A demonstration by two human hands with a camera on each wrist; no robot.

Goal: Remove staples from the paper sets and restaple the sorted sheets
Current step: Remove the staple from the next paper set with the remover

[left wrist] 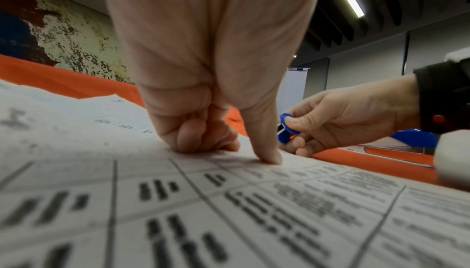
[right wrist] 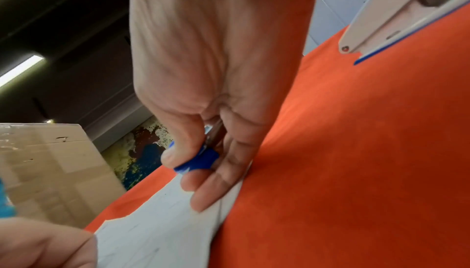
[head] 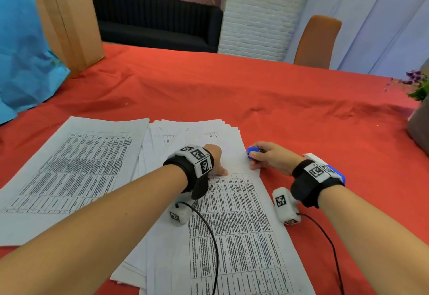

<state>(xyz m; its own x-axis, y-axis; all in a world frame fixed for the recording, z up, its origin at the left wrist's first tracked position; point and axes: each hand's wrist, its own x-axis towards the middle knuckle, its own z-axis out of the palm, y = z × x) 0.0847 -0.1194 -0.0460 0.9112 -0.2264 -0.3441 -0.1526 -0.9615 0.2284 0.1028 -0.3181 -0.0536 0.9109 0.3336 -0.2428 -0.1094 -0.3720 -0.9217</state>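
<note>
Curled left hand point(head: 216, 160) pinned the paper set point(head: 236, 225); right hand point(head: 271, 158) pinched a staple remover point(head: 252, 150) at its corner; gentle levering seemed wise.

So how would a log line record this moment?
left hand: thumb pressing paper set | right hand: pinching blue staple remover at its edge | stapler: lying on red cloth
</note>
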